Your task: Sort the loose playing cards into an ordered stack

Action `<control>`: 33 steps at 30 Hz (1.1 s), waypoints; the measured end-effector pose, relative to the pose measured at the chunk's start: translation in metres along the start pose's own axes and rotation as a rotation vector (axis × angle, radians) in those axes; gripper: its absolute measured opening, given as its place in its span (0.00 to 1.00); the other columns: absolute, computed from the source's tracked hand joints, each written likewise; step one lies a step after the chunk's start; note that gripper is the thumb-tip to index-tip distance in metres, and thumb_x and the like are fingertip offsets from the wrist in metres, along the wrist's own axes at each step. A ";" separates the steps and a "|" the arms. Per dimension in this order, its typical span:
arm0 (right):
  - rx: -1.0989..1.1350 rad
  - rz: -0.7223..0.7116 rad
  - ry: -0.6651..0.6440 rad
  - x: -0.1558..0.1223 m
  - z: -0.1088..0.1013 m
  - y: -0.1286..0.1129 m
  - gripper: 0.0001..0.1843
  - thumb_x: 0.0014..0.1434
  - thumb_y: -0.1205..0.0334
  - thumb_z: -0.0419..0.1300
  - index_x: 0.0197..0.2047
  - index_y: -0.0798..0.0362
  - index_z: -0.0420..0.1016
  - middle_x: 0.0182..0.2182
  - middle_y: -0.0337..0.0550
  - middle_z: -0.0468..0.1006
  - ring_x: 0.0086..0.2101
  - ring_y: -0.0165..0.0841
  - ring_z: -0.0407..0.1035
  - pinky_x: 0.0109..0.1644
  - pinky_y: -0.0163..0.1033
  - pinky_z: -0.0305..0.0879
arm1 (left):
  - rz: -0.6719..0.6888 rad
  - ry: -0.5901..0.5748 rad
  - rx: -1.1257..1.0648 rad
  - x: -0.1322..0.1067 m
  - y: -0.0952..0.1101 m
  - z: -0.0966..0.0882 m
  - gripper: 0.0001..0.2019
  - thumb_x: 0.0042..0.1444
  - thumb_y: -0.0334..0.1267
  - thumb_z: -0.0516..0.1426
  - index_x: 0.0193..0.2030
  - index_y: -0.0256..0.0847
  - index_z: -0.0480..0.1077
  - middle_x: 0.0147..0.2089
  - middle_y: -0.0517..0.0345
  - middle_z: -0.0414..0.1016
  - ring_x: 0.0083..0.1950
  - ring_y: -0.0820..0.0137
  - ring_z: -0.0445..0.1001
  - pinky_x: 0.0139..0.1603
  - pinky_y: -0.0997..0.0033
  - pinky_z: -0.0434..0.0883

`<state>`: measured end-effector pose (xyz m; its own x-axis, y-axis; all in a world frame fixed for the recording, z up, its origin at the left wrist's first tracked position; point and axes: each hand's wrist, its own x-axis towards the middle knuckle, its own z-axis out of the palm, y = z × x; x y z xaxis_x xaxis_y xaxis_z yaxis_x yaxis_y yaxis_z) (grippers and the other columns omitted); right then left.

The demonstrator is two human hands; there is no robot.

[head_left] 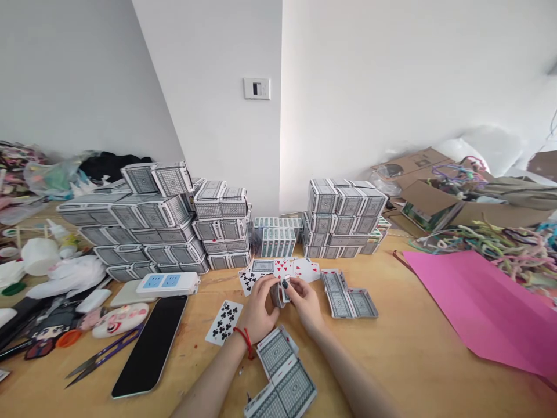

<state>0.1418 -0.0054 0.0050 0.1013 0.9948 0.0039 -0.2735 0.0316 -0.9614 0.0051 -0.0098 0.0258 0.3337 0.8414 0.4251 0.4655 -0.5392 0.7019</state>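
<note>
"What are your hands doing right now?"

"My left hand [256, 313] is gripping a small packet of playing cards [277, 296], and my right hand [308, 305] is pinching it from the other side. I'm holding it near the middle of the bench [400, 360]; whether its lower edge is touching the wood, I can't tell."

"What's lying closest?"

"Loose cards [282, 267] are lying just beyond my fingers. A ten of clubs [224, 322] is lying face up beside my left wrist, near its red bracelet [249, 342]. Between my forearms an L-shaped card construction [296, 389] is resting, and a similar piece [337, 295] is sitting right of my hands."

"And farther out?"

"Stacked card blocks [167, 213] are standing at the left, more blocks [348, 202] at the right, with small green-and-white boxes [276, 242] standing between. A smartphone [150, 348] is lying on my left, near a white power strip [167, 283]; pink paper [483, 313] is lying on my right."
</note>
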 end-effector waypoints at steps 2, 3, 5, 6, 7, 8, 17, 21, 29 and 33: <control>-0.033 0.001 0.012 0.001 0.001 0.000 0.19 0.43 0.55 0.61 0.37 0.56 0.68 0.34 0.47 0.75 0.38 0.38 0.68 0.43 0.43 0.64 | -0.003 0.018 0.007 0.000 -0.001 0.001 0.27 0.42 0.23 0.51 0.51 0.44 0.57 0.51 0.53 0.60 0.55 0.64 0.58 0.55 0.57 0.58; -0.044 -0.004 0.014 0.001 0.001 0.000 0.19 0.43 0.56 0.61 0.37 0.56 0.67 0.35 0.47 0.75 0.38 0.38 0.68 0.44 0.42 0.64 | -0.007 0.021 0.009 0.000 -0.001 0.001 0.26 0.42 0.23 0.51 0.51 0.44 0.57 0.51 0.53 0.60 0.54 0.64 0.58 0.55 0.57 0.58; -0.057 -0.022 0.019 0.002 0.002 0.001 0.18 0.43 0.57 0.62 0.37 0.56 0.67 0.35 0.47 0.75 0.38 0.37 0.69 0.44 0.42 0.64 | -0.014 0.026 0.017 0.000 -0.003 0.002 0.27 0.43 0.24 0.51 0.52 0.45 0.56 0.51 0.53 0.59 0.55 0.64 0.58 0.55 0.58 0.58; -0.062 -0.030 0.022 0.002 0.002 0.002 0.18 0.43 0.57 0.62 0.37 0.56 0.67 0.34 0.47 0.75 0.38 0.37 0.69 0.44 0.42 0.65 | -0.019 0.030 0.023 0.000 -0.004 0.003 0.27 0.43 0.24 0.51 0.52 0.45 0.56 0.52 0.53 0.59 0.55 0.64 0.58 0.55 0.57 0.58; -0.067 -0.037 0.026 0.002 0.002 0.002 0.18 0.42 0.57 0.62 0.37 0.56 0.67 0.34 0.46 0.75 0.37 0.37 0.69 0.43 0.42 0.65 | -0.023 0.036 0.030 -0.001 -0.005 0.003 0.28 0.43 0.24 0.51 0.53 0.45 0.56 0.52 0.53 0.59 0.55 0.64 0.57 0.55 0.57 0.58; -0.071 -0.041 0.028 0.002 0.002 0.002 0.18 0.42 0.57 0.62 0.37 0.56 0.67 0.33 0.46 0.75 0.37 0.37 0.70 0.43 0.42 0.65 | -0.026 0.042 0.036 -0.001 -0.006 0.004 0.28 0.43 0.24 0.52 0.53 0.45 0.55 0.52 0.53 0.59 0.56 0.64 0.57 0.56 0.57 0.57; -0.074 -0.042 -0.068 0.002 0.000 0.001 0.17 0.44 0.57 0.61 0.37 0.54 0.68 0.35 0.45 0.75 0.37 0.37 0.69 0.43 0.42 0.64 | -0.018 0.056 0.081 -0.002 -0.014 0.006 0.26 0.45 0.28 0.53 0.54 0.46 0.56 0.54 0.54 0.59 0.56 0.64 0.58 0.55 0.58 0.59; -0.055 -0.037 -0.111 0.001 -0.001 -0.003 0.16 0.43 0.55 0.61 0.36 0.53 0.69 0.35 0.44 0.75 0.37 0.37 0.69 0.42 0.41 0.64 | 0.012 0.057 0.110 -0.003 -0.015 0.005 0.27 0.47 0.29 0.52 0.55 0.47 0.55 0.54 0.54 0.60 0.56 0.64 0.58 0.55 0.57 0.59; 0.033 0.064 -0.233 -0.006 0.002 -0.005 0.20 0.46 0.49 0.58 0.38 0.52 0.65 0.27 0.38 0.74 0.30 0.31 0.68 0.35 0.35 0.63 | 0.105 0.058 0.199 -0.004 -0.017 0.008 0.26 0.50 0.33 0.51 0.57 0.46 0.52 0.56 0.54 0.59 0.59 0.62 0.53 0.58 0.54 0.54; 0.110 0.089 -0.239 -0.007 0.005 0.000 0.19 0.45 0.49 0.59 0.38 0.50 0.63 0.25 0.35 0.72 0.29 0.30 0.68 0.36 0.36 0.63 | 0.144 0.002 0.236 -0.004 -0.021 0.010 0.26 0.51 0.32 0.48 0.59 0.44 0.49 0.59 0.52 0.54 0.61 0.61 0.48 0.58 0.54 0.53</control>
<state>0.1362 -0.0121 0.0061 -0.1528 0.9883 -0.0015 -0.3750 -0.0594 -0.9251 0.0024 -0.0025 0.0035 0.4090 0.7557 0.5116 0.5917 -0.6464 0.4817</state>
